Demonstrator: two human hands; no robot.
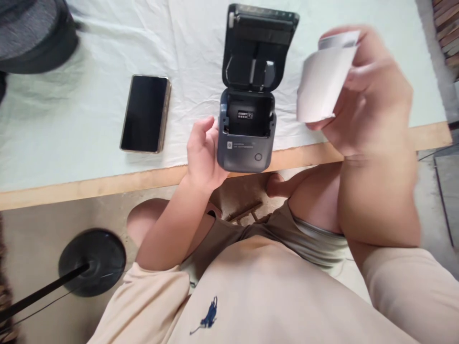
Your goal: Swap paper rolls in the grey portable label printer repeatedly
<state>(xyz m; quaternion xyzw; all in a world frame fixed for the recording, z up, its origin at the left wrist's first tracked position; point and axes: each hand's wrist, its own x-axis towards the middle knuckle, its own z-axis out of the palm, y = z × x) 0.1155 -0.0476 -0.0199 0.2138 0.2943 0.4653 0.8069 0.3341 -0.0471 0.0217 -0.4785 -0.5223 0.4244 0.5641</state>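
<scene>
Our left hand (202, 153) reaches up from below with the forearm angled in from the lower left, its fingers curled against the left side of the small printer (246, 131), gripping its body. Our right hand (373, 91) is raised off to the right, above the worktop (89, 129), fingers pinched closed on a paper roll (324, 79) whose loose white end hangs toward the printer.

The printer sits at the near edge of the worktop, its long axis running away from us, the lid (260, 45) swung open and pointing to the far side. It is dark grey with a round button on its near face and an empty black bay inside. A dark phone (145, 113) lies flat to its left, well apart.
</scene>
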